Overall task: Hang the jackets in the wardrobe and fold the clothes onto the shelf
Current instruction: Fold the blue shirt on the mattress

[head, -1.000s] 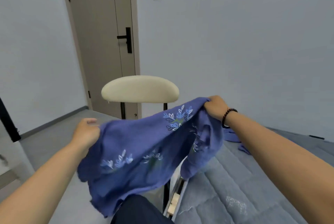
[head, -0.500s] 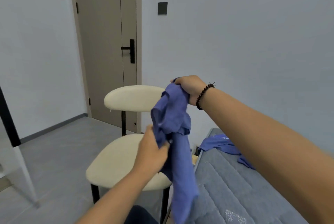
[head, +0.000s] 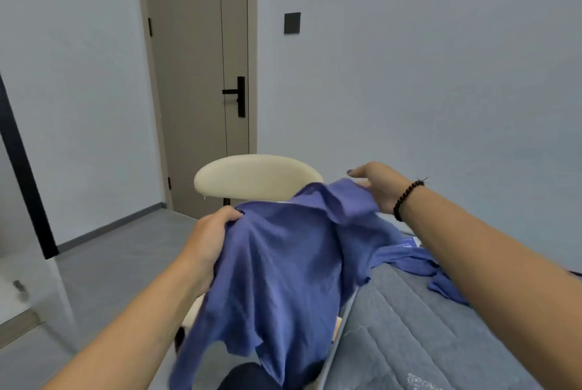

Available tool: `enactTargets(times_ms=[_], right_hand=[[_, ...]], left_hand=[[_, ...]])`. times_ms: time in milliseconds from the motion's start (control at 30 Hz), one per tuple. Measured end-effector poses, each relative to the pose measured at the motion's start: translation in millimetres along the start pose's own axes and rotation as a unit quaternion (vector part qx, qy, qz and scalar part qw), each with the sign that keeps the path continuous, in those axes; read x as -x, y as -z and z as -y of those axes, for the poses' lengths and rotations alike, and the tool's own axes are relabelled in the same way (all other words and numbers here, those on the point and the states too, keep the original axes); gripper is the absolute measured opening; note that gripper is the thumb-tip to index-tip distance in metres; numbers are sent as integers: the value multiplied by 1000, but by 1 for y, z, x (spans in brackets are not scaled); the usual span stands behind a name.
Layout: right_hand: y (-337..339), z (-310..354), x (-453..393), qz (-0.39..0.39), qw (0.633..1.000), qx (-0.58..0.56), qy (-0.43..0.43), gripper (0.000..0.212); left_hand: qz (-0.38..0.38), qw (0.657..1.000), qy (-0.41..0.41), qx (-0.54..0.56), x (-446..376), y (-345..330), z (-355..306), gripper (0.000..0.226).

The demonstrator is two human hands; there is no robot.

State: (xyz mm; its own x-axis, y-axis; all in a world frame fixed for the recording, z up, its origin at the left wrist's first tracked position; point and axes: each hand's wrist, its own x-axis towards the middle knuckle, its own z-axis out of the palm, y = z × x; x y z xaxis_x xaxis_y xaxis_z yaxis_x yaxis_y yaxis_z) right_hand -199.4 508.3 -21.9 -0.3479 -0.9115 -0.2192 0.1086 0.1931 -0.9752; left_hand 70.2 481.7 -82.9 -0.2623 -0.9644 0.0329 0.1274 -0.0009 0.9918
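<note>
Above the chair: blue garment [head: 283, 266] held in the air, long axis vertical, upper edge spanning between the hands, hem hanging down.
Left hand [head: 208, 240]: fingers curled, pinching the upper left edge.
Right hand [head: 376, 186]: fingers straight, together, touching the upper right corner.
Behind: cream chair [head: 252, 177].
Right: grey quilted bed [head: 409, 336].

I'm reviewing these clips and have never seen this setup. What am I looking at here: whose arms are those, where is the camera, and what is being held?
There is no machine: a camera worn on a person's head looks forward and down at their bare arms. The left hand grips an edge of a blue garment. The right hand, with a bead bracelet, has fairly straight fingers at the cloth's top. Behind stands a cream chair; at right a grey quilted bed holds another blue garment.
</note>
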Motion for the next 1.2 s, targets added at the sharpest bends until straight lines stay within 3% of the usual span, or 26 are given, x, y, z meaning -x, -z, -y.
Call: enactTargets(times_ms=[67,100,167,267,400,467,567,667,733,767,867,967,1100,1200], right_hand=[[-29,-16,17,41,997,4,67,4],[-43,-29,27,17,989,82,125,18],[-64,-52,42,-49,936,241,253,40],[-85,-66,66,-40,879,321,351,42],[-96,-72,61,-19,848,366,382,34],[-92,-67,48,-29,840,359,405,18],[-83,-47,32,-12,868,305,393,21],[-80,-23,20,-3,885,270,379,22],[-77,-6,16,-41,880,267,391,21],[-75,4,16,-63,870,276,404,21],[-61,37,24,-126,824,331,443,20],[-34,69,40,-190,781,365,469,21],[12,96,66,-267,751,368,479,22],[57,108,91,-342,739,349,465,22]], left_hand=[[40,994,42,87,2,-6,-1,19],[58,989,43,128,2,-9,0,20],[86,982,27,164,-3,-14,5,22],[100,982,18,158,-5,-20,10,30],[88,987,-36,130,-1,-26,7,22],[11,993,-121,9,-5,-27,6,19],[-76,959,-202,-184,-16,-22,2,17],[-5,971,-210,-110,-19,-24,-11,22],[42,972,-214,-87,-16,-33,-21,17],[46,962,-235,-129,-16,-37,-23,18],[44,910,-287,-296,-13,-49,-24,54],[45,886,-307,-344,-5,-58,-27,59],[53,894,-278,-348,-5,-58,-39,41],[21,908,-270,-320,-5,-55,-52,40]])
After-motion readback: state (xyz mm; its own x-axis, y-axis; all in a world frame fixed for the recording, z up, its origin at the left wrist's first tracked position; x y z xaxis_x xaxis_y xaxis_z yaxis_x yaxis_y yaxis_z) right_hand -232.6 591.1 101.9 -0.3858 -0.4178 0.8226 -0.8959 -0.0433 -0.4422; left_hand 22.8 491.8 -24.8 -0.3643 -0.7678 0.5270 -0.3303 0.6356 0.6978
